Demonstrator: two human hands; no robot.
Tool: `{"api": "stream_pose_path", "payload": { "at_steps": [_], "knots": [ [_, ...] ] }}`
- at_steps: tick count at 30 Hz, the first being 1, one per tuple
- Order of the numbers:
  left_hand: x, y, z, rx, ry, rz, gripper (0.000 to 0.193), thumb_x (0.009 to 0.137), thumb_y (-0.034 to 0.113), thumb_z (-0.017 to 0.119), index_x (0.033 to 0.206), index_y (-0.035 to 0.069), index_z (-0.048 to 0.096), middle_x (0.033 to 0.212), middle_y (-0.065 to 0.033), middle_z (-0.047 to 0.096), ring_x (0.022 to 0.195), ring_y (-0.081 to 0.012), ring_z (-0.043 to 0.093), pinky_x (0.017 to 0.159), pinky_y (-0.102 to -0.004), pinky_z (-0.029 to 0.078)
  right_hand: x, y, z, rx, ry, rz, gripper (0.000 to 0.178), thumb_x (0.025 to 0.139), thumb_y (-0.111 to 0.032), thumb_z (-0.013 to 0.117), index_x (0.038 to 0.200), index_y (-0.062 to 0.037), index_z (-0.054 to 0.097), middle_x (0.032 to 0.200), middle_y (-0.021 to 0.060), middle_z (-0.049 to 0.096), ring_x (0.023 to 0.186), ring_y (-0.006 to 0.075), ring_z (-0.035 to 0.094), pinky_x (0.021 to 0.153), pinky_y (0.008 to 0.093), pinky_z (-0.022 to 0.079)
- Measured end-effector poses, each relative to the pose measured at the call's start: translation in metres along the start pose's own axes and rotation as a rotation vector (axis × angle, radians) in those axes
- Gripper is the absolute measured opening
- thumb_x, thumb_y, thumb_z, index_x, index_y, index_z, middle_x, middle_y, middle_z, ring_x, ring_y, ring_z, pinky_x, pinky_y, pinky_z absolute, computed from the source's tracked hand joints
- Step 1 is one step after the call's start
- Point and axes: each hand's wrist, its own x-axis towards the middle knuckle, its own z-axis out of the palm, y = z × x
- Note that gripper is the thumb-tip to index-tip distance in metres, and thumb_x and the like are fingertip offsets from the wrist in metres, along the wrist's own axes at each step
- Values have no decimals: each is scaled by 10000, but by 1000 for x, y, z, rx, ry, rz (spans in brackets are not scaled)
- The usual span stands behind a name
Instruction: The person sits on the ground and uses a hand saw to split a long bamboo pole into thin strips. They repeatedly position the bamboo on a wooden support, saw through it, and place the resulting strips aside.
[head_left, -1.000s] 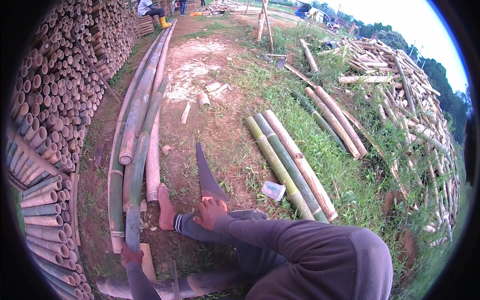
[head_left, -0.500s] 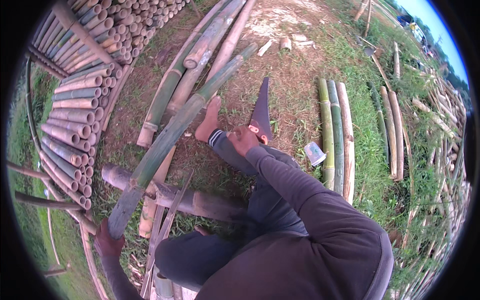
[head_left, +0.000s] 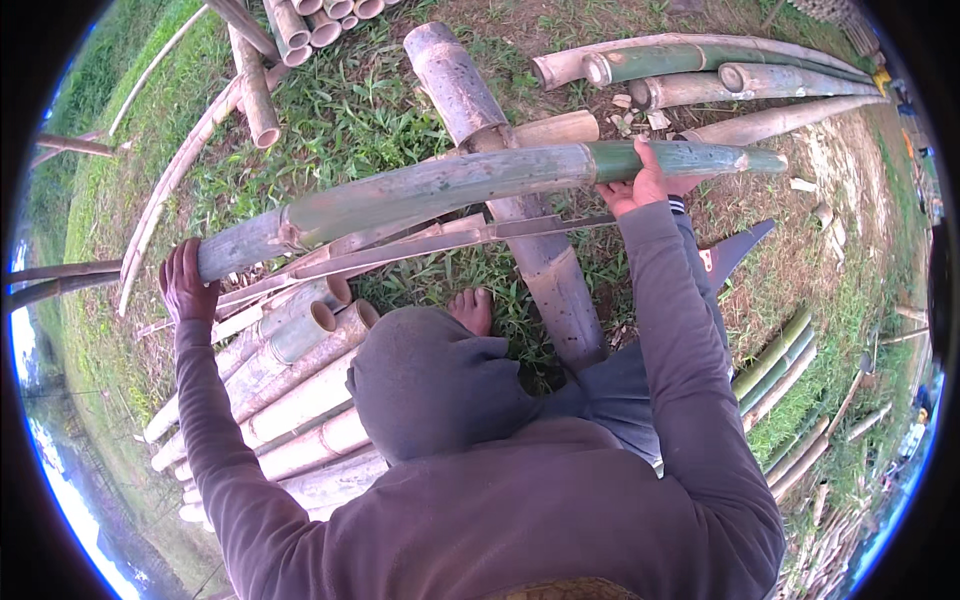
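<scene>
A green bamboo pole (head_left: 440, 190) spans the view at a slight slant, its left end lower than its right, and both hands hold it. The left hand (head_left: 188, 285) is closed round the left end, fingers wrapped over the rim so that the opening is covered. The right hand (head_left: 637, 187) grips the pole further along, short of its narrower right end, with the thumb laid up over the green wall and the other fingers partly hidden beneath. The pole passes over a thick mottled bamboo log (head_left: 550, 265); whether they touch cannot be told. Just below the pole run split bamboo strips (head_left: 400, 258), and nearer the body lies a row of cut bamboo tubes (head_left: 300, 405), some showing round, hollow ends. A bare foot (head_left: 472, 312) rests on the grass beside the log. To the right, a handsaw (head_left: 742, 252) lies near the trouser leg. Further out are long bamboo poles (head_left: 690, 62) at upper right and stacked open-ended tubes (head_left: 322, 28) at upper left.
</scene>
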Motion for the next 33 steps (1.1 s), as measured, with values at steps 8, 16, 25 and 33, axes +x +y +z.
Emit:
{"api": "stream_pose_path", "payload": {
  "at_steps": [8, 16, 25, 33],
  "knots": [
    [-8, 47, 67, -108, -41, -377, 828, 861, 207, 782, 1608, 240, 427, 1584, -118, 518, 1513, -364, 413, 1249, -550, 297, -61, 110, 101, -748, -477, 122, 519, 972, -425, 777, 1316, -55, 656, 1180, 162, 737, 1036, 306, 730, 992, 423, 552],
    [-31, 187, 77, -597, -310, -15, 522, 880, 339, 819, 1359, 193, 671, 1364, -113, 671, 1333, -359, 599, 1161, -530, 434, -55, 55, 43, -1751, -554, -1025, 408, 915, -339, 787, 1147, -13, 707, 1116, 183, 709, 1068, 397, 673, 938, 496, 532],
    [-15, 191, 72, -433, -439, -118, 399, 847, 321, 818, 1226, 242, 722, 1222, -43, 711, 1206, -317, 672, 1080, -503, 489, -58, 97, 17, -1878, -794, -964, 284, 897, -198, 794, 1132, -74, 694, 1051, 142, 621, 990, 380, 642, 836, 509, 518],
    [-2, 151, 52, -792, -781, -288, 519, 824, 518, 836, 1193, 158, 772, 1191, -180, 738, 1141, -403, 705, 1009, -520, 548, -64, 134, 2, -1908, -750, -1364, 375, 813, -116, 793, 1169, -119, 676, 1090, 93, 585, 1076, 313, 627, 932, 476, 464]
  ]
}}
